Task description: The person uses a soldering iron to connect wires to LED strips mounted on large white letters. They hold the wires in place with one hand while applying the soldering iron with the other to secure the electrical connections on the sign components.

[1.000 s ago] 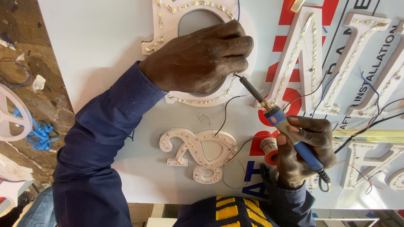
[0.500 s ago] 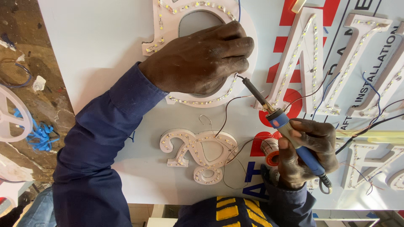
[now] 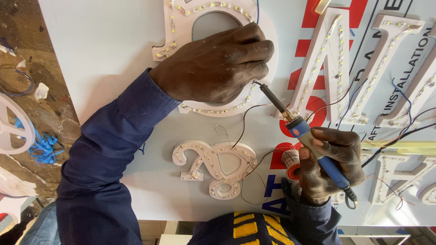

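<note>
The right hand point(image 3: 330, 163) is closed tight around a soldering iron point(image 3: 303, 136). The iron has a blue and orange plastic handle and a thin dark metal tip. The tip points up and to the left and sits right at the lower edge of a big white round letter point(image 3: 213, 27), just under the fingers of the other hand. A black cord hangs from the back end of the handle.

The left hand point(image 3: 215, 66) lies flat on top of the big round letter, fingers curled a little, pressing it down. It holds nothing else that can be seen. The letter is smooth white plastic with a hole in the middle. Tiny square lights run along its rim in a dotted row.

Below it lies a smaller curly white shape point(image 3: 213, 165), also dotted with little lights. Thin red and dark wires point(image 3: 247, 131) loop from it toward the iron. A small spool of shiny wire point(image 3: 290, 161) sits just beside the right hand.

More tall white letters point(image 3: 359, 68) with light strips stand to the right, with blue and red wires across them.

Everything lies on a smooth white board point(image 3: 104, 50) with red and blue print. To the left is a rough, dirty brown floor point(image 3: 32, 104) with blue scraps point(image 3: 43, 147) on it. Both sleeves are dark blue cloth.
</note>
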